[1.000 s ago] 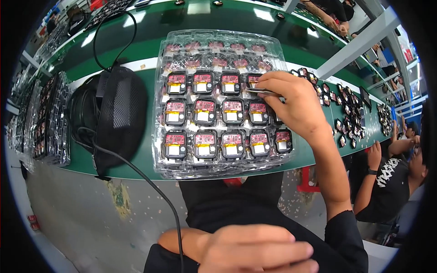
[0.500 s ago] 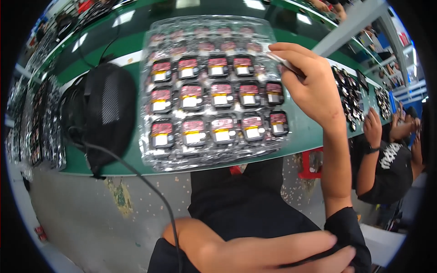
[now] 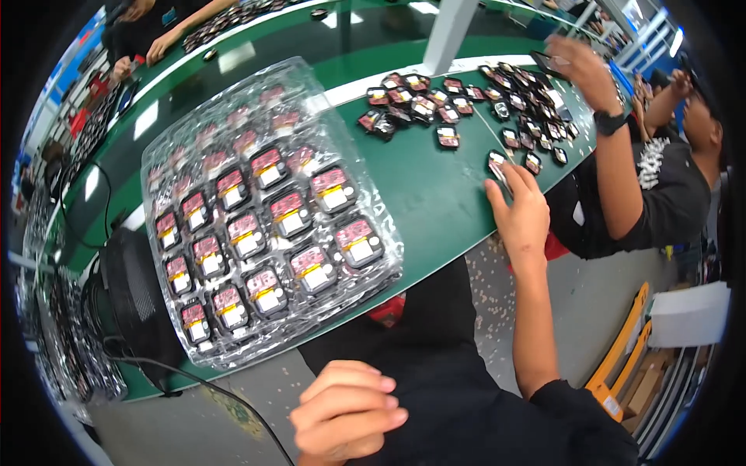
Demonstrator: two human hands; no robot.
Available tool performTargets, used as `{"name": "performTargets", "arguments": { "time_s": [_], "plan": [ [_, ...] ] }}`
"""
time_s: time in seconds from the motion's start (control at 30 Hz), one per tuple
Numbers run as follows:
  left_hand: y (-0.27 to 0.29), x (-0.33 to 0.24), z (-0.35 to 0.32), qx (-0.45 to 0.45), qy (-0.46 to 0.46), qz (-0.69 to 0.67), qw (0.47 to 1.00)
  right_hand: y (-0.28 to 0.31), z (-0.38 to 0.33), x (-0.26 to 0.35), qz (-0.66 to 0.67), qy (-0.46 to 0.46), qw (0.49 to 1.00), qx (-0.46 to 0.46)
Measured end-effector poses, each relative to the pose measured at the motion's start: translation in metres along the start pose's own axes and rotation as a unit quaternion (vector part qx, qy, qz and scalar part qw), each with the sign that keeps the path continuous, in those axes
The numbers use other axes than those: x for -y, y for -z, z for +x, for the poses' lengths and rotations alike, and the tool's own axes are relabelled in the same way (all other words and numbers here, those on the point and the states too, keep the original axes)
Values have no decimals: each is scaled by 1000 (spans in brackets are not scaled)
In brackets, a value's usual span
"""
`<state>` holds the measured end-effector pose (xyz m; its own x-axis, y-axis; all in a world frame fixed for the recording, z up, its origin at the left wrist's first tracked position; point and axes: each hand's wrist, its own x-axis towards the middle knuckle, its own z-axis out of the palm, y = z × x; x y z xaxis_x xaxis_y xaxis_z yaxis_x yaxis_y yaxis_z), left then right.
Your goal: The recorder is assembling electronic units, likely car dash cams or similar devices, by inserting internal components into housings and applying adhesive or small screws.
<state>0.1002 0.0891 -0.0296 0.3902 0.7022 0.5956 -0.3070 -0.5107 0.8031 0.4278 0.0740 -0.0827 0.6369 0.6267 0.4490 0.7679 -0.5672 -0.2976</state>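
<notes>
My right hand (image 3: 522,217) reaches over the green table, a thin stick-like tool (image 3: 505,180) between its fingers. The fingertips are at a small black square electronic module (image 3: 496,160) at the near edge of a loose group; whether they touch it is unclear. My left hand (image 3: 346,412) hovers over my lap, fingers loosely bent, with nothing visible in it. To the left lies a clear plastic blister tray (image 3: 353,147). Its nearer pockets hold several modules (image 3: 289,212) with pink, yellow and white faces; the farther pockets show only blurred pinkish shapes through the plastic.
Many loose modules (image 3: 423,107) lie across the table's right side. A black bag-like object (image 3: 132,272) with a cable (image 3: 233,392) sits left of the tray. A grey post (image 3: 449,35) rises behind. At right a co-worker's hand (image 3: 583,70) moves above the modules.
The view has swung right, bringing the loose modules into sight. My right hand has gone from beside the tray to the loose modules. My left hand has shifted left over my lap.
</notes>
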Motion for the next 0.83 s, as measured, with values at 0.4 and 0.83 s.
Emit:
{"name": "performTargets", "arguments": {
  "time_s": [0.4, 0.83],
  "plan": [
    [-49, 48, -28, 83, 93, -26, 992, -10, -15, 12, 166, 16, 985, 31],
    [-39, 57, -35, 3, 221, -187, 957, 48, -105, 45, 572, 189, 763, 235]
  ]
}}
